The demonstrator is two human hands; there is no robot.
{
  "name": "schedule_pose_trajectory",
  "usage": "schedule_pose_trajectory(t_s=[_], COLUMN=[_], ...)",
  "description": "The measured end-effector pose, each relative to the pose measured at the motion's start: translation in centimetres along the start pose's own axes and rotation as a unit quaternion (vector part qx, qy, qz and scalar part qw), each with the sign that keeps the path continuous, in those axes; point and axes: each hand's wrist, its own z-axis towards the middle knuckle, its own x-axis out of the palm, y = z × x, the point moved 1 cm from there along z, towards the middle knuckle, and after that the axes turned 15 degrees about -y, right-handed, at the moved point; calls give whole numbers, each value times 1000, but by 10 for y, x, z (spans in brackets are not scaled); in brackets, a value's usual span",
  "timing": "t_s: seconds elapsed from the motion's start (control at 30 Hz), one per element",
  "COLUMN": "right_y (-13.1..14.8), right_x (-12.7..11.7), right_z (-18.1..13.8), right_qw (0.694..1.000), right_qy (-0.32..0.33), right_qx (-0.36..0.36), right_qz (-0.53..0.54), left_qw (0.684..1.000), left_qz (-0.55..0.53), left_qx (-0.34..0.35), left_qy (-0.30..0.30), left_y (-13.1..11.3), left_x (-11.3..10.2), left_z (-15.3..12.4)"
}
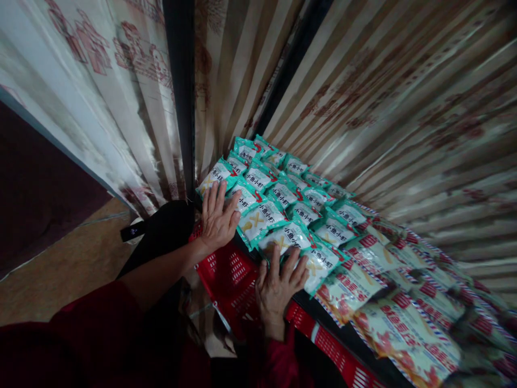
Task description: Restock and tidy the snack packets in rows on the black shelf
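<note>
Rows of small teal-and-white snack bags (281,193) lie side by side on a dark shelf. My left hand (219,218) rests with fingers spread on the bags at the left front corner. At the front edge, my right hand (279,285) has its fingers apart, the tips against a teal-and-white bag (287,237). Neither hand grips a bag. Below both hands is a red plastic basket (232,269) with slotted sides.
To the right, larger bags with red lettering and striped edges (407,334) continue along the shelf. Behind stand pleated, patterned curtains (383,91) and a dark post (180,97). A tiled floor (81,258) shows at the left.
</note>
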Motion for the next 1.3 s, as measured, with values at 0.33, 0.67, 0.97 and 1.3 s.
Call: schedule_pose_trajectory(t_s=[0.33, 0.67, 0.97, 1.3], right_y=[3, 11, 44, 67], right_x=[3, -8, -6, 14], right_z=[4, 8, 15, 33], right_qw=[999, 999, 992, 985], right_qy=[17, -17, 30, 73], right_qx=[20, 19, -12, -23], right_qz=[-24, 20, 124, 153], left_qw=[1000, 1000, 998, 998], left_qz=[1, -14, -6, -16], left_qx=[6, 2, -56, -51], left_qy=[16, 10, -17, -23], left_y=[11, 14, 27, 29], left_x=[5, -3, 2, 10], left_z=[-3, 4, 7, 3])
